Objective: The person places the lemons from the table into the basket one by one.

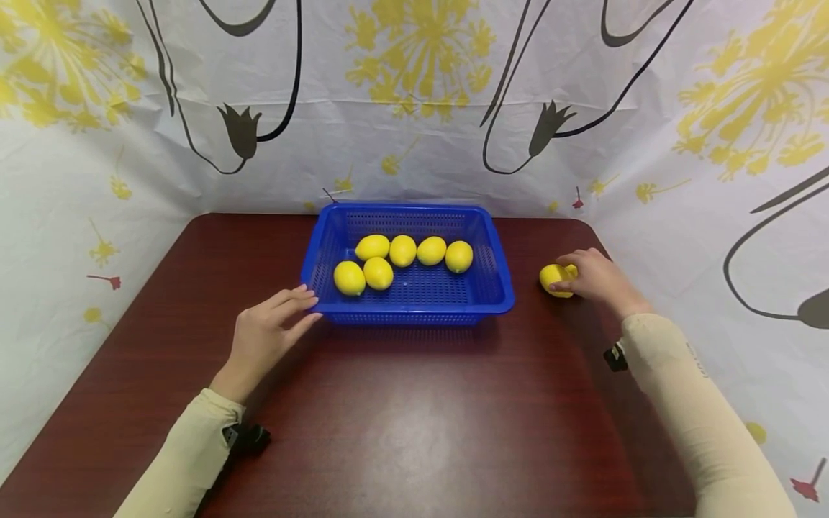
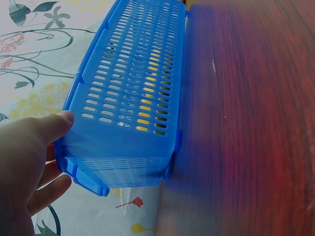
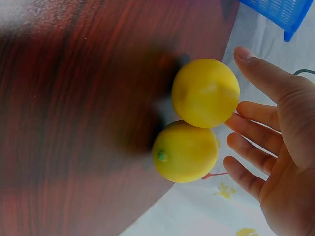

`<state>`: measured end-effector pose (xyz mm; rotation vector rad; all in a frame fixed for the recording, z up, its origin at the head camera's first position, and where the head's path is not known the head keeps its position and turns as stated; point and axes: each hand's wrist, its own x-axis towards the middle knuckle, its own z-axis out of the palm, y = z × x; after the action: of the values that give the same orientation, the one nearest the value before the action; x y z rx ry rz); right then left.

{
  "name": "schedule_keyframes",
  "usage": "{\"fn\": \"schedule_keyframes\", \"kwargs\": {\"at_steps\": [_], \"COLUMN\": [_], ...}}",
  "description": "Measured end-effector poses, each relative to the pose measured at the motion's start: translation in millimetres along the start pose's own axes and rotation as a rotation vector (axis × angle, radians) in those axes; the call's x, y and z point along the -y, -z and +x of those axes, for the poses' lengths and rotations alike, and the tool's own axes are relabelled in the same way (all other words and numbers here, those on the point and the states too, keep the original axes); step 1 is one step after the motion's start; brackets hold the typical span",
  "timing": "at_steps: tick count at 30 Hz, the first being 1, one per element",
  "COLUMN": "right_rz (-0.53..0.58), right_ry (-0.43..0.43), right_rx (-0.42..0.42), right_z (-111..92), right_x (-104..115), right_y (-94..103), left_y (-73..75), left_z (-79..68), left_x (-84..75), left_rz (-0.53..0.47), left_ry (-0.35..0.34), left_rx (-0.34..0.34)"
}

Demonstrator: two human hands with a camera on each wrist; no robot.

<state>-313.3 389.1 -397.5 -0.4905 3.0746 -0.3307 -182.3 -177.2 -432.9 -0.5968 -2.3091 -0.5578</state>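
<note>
A blue plastic basket stands on the table with several yellow lemons inside. My left hand holds the basket's near left corner. In the left wrist view, the thumb lies on the outer wall and the fingers reach behind the rim. To the right of the basket, my right hand is at two more lemons. The right wrist view shows one lemon touching the other lemon; the hand's fingers are spread beside them, and the thumb is apart from the fruit.
The dark red-brown wooden table extends toward me in front of the basket. A white sheet with yellow flowers and dark stems hangs behind the table and along both sides. Each wrist carries a small black device.
</note>
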Motion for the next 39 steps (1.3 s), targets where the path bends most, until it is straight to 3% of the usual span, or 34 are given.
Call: {"fn": "schedule_keyframes", "kwargs": {"at_steps": [19,33,39], "right_rz": [-0.06,-0.112,-0.132], "right_ry": [-0.011,-0.075,-0.077], "right_rx": [-0.021,-0.033,-0.072], "right_z": [-1.5,0.6,0.3], "right_x": [1.2,4.2,7.2], "right_y": [-9.4,-13.7,-15.8], "left_y": [-2.0,-2.8,-3.6], "left_z": [-1.4,-1.1,-1.8], "left_x": [1.0,1.6,2.3], "left_rz": [-0.008,-0.008,-0.009], "left_ry": [-0.004,-0.012,-0.015], "left_rx": [-0.012,-0.021,-0.029]}}
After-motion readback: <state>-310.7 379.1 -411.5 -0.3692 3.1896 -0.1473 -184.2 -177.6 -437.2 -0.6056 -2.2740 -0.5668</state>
